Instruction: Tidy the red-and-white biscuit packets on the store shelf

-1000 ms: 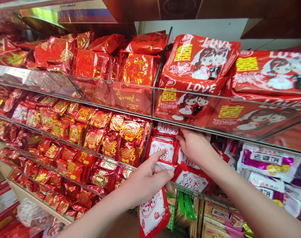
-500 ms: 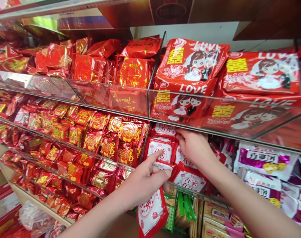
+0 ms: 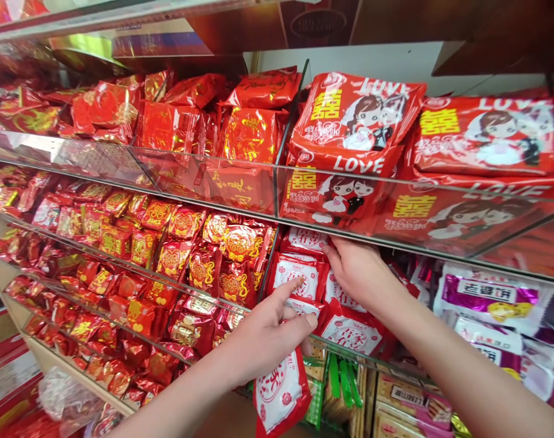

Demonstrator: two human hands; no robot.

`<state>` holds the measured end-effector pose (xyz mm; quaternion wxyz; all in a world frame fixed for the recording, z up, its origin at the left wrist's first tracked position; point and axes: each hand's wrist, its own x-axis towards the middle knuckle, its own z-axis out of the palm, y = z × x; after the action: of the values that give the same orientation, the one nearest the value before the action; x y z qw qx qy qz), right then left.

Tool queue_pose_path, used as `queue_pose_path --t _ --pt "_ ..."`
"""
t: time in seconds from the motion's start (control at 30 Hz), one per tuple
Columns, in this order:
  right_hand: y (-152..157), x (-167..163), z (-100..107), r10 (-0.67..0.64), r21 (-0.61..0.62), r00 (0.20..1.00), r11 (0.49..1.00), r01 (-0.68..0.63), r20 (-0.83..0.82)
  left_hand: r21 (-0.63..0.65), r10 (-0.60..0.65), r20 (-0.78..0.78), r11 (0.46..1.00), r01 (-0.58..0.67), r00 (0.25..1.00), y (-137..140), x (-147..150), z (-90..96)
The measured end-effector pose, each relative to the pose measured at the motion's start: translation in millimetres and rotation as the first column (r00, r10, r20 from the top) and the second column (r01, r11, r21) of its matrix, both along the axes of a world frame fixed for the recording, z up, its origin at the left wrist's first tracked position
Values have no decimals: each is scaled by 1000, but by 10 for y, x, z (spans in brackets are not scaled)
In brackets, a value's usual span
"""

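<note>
Shop shelves run off in tiers, and at six o'clock of the view we've got the left hand, lower fingers apparently curled onto a white-and-red packet dangling below, index finger held out straight, likely a grip that leaves that finger free. Up at its two o'clock, the right hand reaches in under the upper shelf; fingertips hidden, so no telling whether they pinch anything. Matching packets lie stacked beneath it, labels outward, presumably for easy reading. At that hand's three o'clock, purple-and-white packets; at twelve, big LOVE packets, a clear lip probably stopping slides. Ten o'clock from the left hand: small red-and-gold packets.
</note>
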<state>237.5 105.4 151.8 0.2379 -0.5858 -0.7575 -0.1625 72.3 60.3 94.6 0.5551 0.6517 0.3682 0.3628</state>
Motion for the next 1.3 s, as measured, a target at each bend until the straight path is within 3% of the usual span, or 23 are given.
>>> queue_pose_path --t 0.17,0.4,0.77,0.9,1.0,1.17,1.3 --pt "88 -29 9 23 -63 1000 998 -24 -4 -9 -13 5 1000 13 1000 -6 -2 4" --pt "45 -30 4 -80 8 990 997 81 -113 -6 -12 -29 1000 12 1000 2 -11 -1" --pt "159 -62 -14 -92 -9 939 996 94 -330 9 -21 -8 1000 21 1000 37 -9 -35" --pt "114 -3 -92 -2 71 923 997 32 -385 15 -12 -26 1000 13 1000 34 0 -21" --pt "9 23 -194 124 188 935 980 -63 -333 16 -6 -25 1000 6 1000 19 6 -9" --pt "-88 7 -363 235 410 956 900 -146 -174 12 -2 -38 1000 2 999 20 -2 -25" --pt "-143 23 -457 280 500 959 838 -217 -53 7 12 7 1000 -12 1000 31 -6 -37"
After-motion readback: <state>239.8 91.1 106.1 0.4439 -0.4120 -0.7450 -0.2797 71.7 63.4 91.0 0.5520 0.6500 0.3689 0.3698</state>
